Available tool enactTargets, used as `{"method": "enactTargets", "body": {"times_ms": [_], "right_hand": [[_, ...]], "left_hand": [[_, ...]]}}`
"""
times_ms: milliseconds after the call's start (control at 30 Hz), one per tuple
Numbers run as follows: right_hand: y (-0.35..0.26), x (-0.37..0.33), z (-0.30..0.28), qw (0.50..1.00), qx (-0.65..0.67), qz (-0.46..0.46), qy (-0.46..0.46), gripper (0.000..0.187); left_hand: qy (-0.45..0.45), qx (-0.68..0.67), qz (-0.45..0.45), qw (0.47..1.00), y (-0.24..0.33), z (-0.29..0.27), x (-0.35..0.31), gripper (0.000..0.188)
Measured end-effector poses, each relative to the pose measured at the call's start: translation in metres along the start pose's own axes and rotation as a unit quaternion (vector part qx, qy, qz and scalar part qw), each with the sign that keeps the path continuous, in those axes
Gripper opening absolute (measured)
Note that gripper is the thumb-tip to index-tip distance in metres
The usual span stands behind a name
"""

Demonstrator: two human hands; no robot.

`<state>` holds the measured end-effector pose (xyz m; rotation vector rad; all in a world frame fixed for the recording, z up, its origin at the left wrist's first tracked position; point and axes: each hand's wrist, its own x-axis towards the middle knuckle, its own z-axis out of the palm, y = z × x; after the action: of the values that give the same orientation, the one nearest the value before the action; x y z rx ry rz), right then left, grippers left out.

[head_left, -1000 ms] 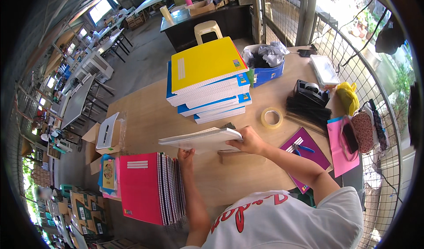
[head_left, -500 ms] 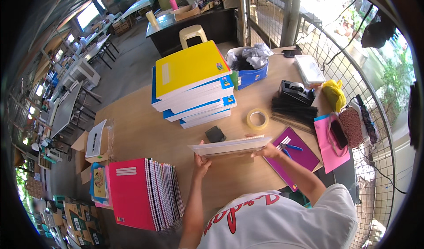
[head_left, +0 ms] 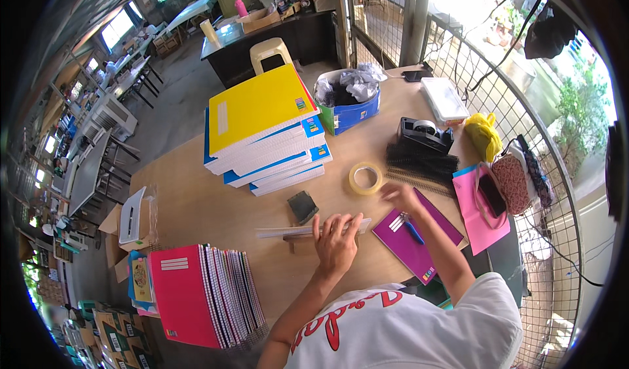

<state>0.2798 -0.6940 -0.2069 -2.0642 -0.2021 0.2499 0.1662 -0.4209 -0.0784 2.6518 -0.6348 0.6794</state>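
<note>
My left hand (head_left: 335,244) is closed over the upper edge of a thin stack of paper sheets (head_left: 282,232), seen nearly edge-on above the table. Under the stack a small piece of wood (head_left: 298,239) shows in part. My right hand (head_left: 402,197), holding nothing that I can see, has its fingers apart, slightly blurred, between a roll of clear tape (head_left: 365,178) and a pile of black binding coils (head_left: 422,164). A purple notebook (head_left: 407,251) lies below that forearm, with blue-handled pliers (head_left: 413,232) on it. A dark square block (head_left: 302,207) sits just beyond the paper.
Yellow and blue notebooks (head_left: 262,110) form a tall stack at the back. Red spiral notebooks (head_left: 183,297) stand at left. A blue box (head_left: 357,115), tape dispenser (head_left: 426,135), pink folder (head_left: 481,221) and patterned pouch (head_left: 514,176) occupy the far and right sides.
My right hand has let go of the paper stack and moved up beside the tape roll. My left hand has shifted to the right, onto the stack's top edge, and the stack has been lowered.
</note>
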Motion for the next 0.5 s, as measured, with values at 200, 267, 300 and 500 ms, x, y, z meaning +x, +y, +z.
{"method": "enactTargets", "body": {"times_ms": [200,267,300,500], "right_hand": [[0.015,0.011,-0.025,0.859,-0.436,-0.089,0.252,0.012],[0.008,0.009,-0.034,0.857,-0.433,-0.094,0.264,0.008],[0.006,0.007,-0.042,0.843,-0.433,-0.145,0.285,0.007],[-0.02,0.002,-0.096,0.901,-0.326,-0.205,0.2,0.02]], "left_hand": [[0.036,-0.034,-0.055,0.997,0.024,0.004,0.028,0.029],[0.096,0.027,-0.062,0.993,0.025,0.008,0.033,0.026],[0.096,0.029,-0.063,0.993,0.024,0.01,0.036,0.026],[0.057,-0.014,-0.054,0.997,0.023,0.022,0.034,0.019]]}}
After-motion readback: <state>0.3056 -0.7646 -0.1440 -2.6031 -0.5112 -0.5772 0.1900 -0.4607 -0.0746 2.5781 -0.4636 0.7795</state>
